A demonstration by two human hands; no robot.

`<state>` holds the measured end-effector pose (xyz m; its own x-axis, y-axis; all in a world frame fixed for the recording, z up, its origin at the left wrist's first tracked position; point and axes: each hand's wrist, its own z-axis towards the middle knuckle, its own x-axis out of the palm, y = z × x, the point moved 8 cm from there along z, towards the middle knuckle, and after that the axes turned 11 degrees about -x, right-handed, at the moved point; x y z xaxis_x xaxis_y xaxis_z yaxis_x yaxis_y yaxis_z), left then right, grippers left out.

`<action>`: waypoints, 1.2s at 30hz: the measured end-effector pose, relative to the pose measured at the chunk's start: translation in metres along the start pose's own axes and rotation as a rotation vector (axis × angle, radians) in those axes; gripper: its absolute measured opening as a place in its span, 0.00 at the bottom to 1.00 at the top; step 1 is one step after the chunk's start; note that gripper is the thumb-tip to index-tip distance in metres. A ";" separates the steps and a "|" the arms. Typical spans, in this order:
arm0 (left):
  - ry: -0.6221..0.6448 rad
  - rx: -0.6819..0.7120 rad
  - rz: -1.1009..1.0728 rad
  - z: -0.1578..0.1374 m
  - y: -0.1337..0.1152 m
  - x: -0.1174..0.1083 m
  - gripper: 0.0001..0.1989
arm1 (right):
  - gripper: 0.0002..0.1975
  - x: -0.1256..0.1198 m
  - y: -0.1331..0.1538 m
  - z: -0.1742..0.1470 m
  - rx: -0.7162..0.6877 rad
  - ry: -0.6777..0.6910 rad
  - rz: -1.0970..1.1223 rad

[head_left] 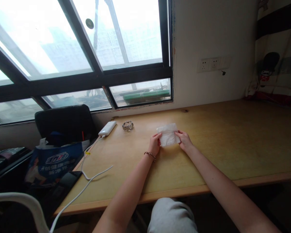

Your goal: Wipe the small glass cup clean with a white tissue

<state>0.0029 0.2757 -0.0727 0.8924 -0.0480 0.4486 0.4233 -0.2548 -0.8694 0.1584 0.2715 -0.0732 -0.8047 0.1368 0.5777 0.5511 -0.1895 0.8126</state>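
A folded white tissue point(169, 135) is held up just over the desk, stretched between both hands. My left hand point(155, 144) pinches its left edge, thumb on top, with a bracelet on the wrist. At the right edge, my right hand point(184, 141) grips it the same way, thumb pressed on the face of the paper. The fingers behind the tissue are hidden. To the left on the desk lies an ornate metal bangle point(128, 126), apart from both hands.
A white power bank point(107, 128) with a white cable point(87, 181) lies along the desk's left edge. The wooden desk point(228, 142) runs to the wall and curtain point(278, 64). Left of it stand a black chair point(65, 119) and a blue bag point(55, 165).
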 end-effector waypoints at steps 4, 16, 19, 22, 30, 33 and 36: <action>0.060 -0.002 0.007 -0.004 0.000 0.008 0.15 | 0.11 0.002 0.004 -0.001 -0.011 0.006 0.010; 0.094 0.045 0.107 -0.006 0.000 0.011 0.17 | 0.12 0.007 -0.017 -0.005 0.155 0.134 -0.007; 0.084 0.053 0.166 -0.007 0.000 0.012 0.17 | 0.11 -0.002 -0.017 -0.001 0.099 0.057 -0.043; 0.040 0.078 0.236 -0.007 -0.001 0.012 0.14 | 0.09 -0.014 -0.014 0.005 0.014 -0.034 -0.137; -0.301 0.293 0.548 0.008 -0.045 -0.041 0.14 | 0.07 -0.042 -0.004 0.009 -0.071 -0.220 -0.269; -0.619 0.370 0.743 0.008 -0.084 -0.093 0.14 | 0.09 -0.044 -0.004 0.008 -0.066 -0.222 -0.362; -0.799 0.375 0.853 0.005 -0.118 -0.142 0.15 | 0.09 -0.041 -0.006 0.008 -0.078 -0.180 -0.438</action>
<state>-0.1726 0.3175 -0.0350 0.6943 0.5762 -0.4312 -0.4421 -0.1314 -0.8873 0.1895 0.2751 -0.1013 -0.9029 0.3848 0.1915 0.1447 -0.1474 0.9784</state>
